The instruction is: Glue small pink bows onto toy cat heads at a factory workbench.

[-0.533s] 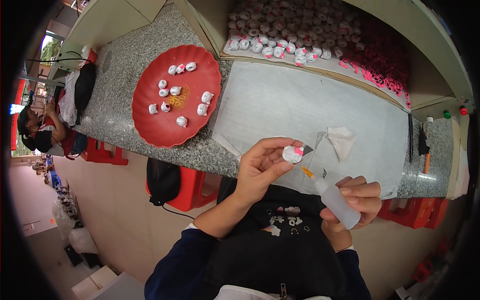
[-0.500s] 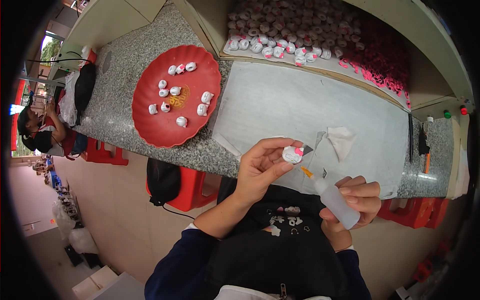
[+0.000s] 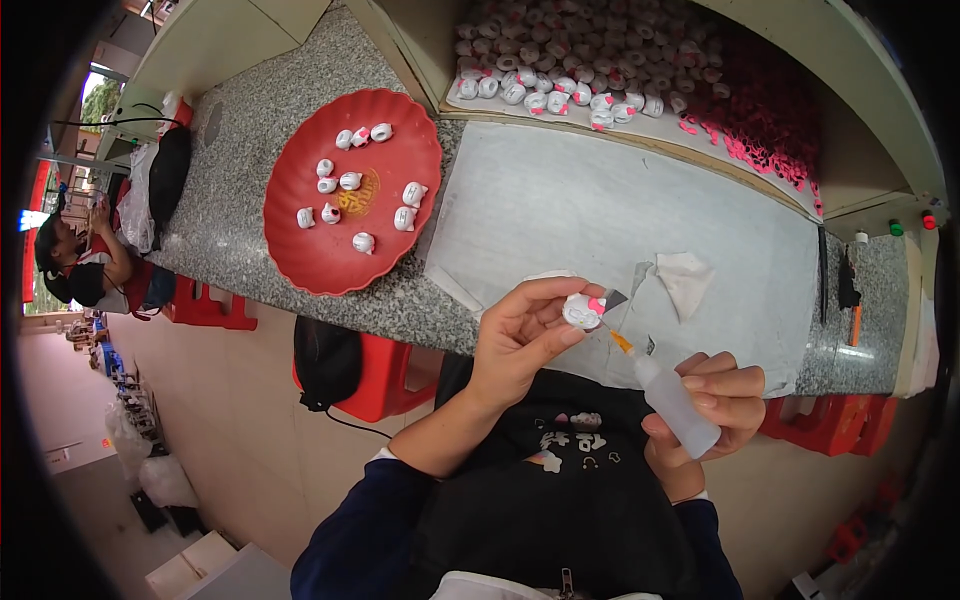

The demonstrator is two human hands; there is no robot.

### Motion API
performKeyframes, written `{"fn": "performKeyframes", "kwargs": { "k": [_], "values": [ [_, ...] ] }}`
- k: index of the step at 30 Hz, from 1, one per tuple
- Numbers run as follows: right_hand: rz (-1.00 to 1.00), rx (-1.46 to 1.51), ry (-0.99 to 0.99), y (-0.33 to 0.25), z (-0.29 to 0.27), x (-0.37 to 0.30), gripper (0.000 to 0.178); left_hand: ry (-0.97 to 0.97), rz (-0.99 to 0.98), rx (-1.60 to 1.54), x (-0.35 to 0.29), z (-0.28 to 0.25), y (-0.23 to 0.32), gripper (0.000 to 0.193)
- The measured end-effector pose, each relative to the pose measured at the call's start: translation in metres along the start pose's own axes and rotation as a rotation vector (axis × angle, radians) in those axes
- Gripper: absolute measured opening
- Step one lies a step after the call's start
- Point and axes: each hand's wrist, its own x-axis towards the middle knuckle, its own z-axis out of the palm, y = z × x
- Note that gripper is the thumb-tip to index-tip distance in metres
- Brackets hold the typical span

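My left hand pinches a small white cat-shaped head with a pink bow, its front tilted up. A dark pointed blade-like piece juts out beside the bow; how it is held is hidden. My right hand is closed round a translucent squeeze bottle with an orange nozzle. The nozzle tip points at the cat head from the lower right, a little apart from it. Both hands are above the near edge of the white sheet on the counter.
A red scalloped plate with several white heads lies left on the speckled counter. On the back shelf are many white heads and a heap of pink bows. A crumpled tissue lies nearby. Another person sits far left.
The bottle and its nozzle have drawn slightly away from the cat head, down and to the right. My left hand has barely shifted.
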Motion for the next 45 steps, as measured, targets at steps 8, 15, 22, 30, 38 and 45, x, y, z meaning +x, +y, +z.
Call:
{"fn": "performKeyframes", "kwargs": {
  "k": [8, 15, 22, 30, 38, 45],
  "values": [
    [0.008, 0.029, 0.006, 0.001, 0.003, 0.001, 0.041, -0.007, -0.050, -0.034, 0.000, 0.003, 0.001, 0.034],
    [0.023, 0.018, -0.004, 0.001, 0.002, 0.000, 0.041, -0.042, 0.003, 0.035, 0.001, 0.001, -0.003, 0.034],
    [0.036, 0.062, -0.078, 0.000, -0.003, 0.001, 0.044, -0.092, 0.182, 0.317, 0.002, -0.001, -0.003, 0.031],
    [0.068, 0.089, -0.161, -0.001, -0.006, 0.007, 0.051, -0.088, 0.208, 0.423, 0.005, 0.000, -0.001, 0.032],
    [0.152, 0.003, -0.032, 0.014, -0.016, 0.012, 0.042, -0.051, 0.212, 0.340, 0.007, -0.007, -0.004, 0.032],
    [0.628, 0.106, -0.252, 0.068, -0.050, 0.063, 0.022, 0.190, 0.126, 0.155, 0.006, -0.024, 0.012, 0.036]
  ]
}}
